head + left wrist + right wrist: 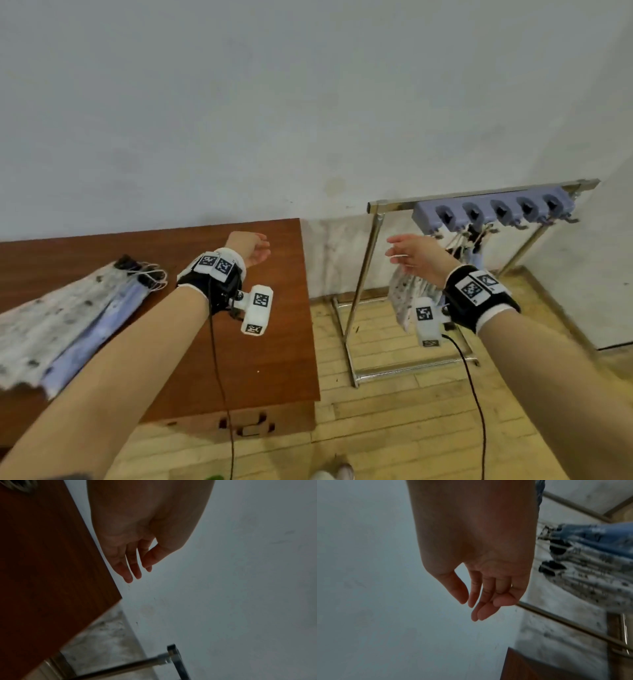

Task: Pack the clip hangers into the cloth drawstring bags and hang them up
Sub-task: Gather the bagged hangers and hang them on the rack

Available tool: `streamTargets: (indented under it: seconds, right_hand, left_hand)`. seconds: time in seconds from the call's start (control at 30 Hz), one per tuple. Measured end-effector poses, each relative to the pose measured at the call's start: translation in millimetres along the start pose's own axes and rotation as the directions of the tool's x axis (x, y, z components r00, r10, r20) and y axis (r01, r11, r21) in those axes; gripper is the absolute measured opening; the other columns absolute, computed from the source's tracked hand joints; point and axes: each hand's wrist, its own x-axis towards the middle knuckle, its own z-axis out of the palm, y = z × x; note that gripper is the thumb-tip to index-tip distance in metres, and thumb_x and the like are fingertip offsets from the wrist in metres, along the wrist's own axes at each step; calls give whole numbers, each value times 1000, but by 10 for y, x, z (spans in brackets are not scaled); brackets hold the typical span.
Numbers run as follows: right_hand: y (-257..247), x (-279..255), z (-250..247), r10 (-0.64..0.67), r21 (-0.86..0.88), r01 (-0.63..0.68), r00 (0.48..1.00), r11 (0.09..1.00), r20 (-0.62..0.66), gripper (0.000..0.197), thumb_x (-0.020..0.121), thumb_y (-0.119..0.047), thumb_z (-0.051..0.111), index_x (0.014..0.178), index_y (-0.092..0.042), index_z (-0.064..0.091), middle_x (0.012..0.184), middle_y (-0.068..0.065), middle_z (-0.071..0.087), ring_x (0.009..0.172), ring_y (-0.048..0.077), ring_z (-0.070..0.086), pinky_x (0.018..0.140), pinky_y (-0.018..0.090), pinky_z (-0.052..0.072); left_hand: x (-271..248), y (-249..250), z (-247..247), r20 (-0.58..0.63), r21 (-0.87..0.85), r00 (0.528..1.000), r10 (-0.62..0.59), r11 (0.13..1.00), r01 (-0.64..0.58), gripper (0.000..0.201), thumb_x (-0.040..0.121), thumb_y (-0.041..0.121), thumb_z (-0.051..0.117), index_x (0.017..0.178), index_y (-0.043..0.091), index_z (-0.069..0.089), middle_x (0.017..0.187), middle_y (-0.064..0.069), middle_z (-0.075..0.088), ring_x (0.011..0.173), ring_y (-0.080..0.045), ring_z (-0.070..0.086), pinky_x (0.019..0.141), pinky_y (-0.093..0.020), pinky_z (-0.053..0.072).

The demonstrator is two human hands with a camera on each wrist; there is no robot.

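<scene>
Flat drawstring bags, one white with dark specks and one pale blue, lie on the brown table at the left, cords and black toggles at their far end. Packed bags hang by cords from hooks of the lilac rack; they also show in the right wrist view as bags. My left hand hovers over the table's far right corner, fingers relaxed and empty. My right hand floats left of the hanging bags, fingers loose, holding nothing.
The lilac rack sits on a chrome stand on the wooden floor beside the table, near the grey wall. Cables trail from both wrist cameras. A shoe shows at the bottom edge.
</scene>
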Motion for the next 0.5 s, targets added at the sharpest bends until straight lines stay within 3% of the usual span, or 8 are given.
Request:
streamTargets:
  seconds: [0.17,0.27,0.37,0.5]
  right_hand:
    - [237,-184,893,23,-12,-22,998,1000,60,23,93,-6,53,115,-8,60,87,8,67,74,16,61,65,25,43]
    - [351,-376,1337,50,-30,-48,994,998,96,21,91,-7,56,111,-9,61,84,6,68,71,16,62,61,24,43]
    - [376,-493,1760,90,-62,-82,986,995,139,20,87,-4,61,107,-9,63,86,7,68,72,17,62,60,24,45]
    - [341,-537,2289,133,-187,-103,978,977,157,28,87,-3,61,115,-7,61,91,8,68,72,16,61,65,24,47]
  left_hand:
    - [-235,-300,-943,-96,98,995,-14,995,24,27,96,-5,40,76,8,54,79,-7,58,65,-17,56,54,-21,48]
    - [-340,-422,-1393,-128,170,991,-43,983,65,27,98,-3,39,76,8,52,77,-6,55,62,-16,54,53,-21,45]
    - [-406,-564,-1801,-101,179,991,-85,979,102,27,100,1,37,77,7,51,75,-5,53,54,-17,57,44,-21,48]
    - [-371,-765,-2266,-55,258,997,-58,964,70,29,99,3,40,72,9,50,73,-5,53,52,-15,56,45,-21,46]
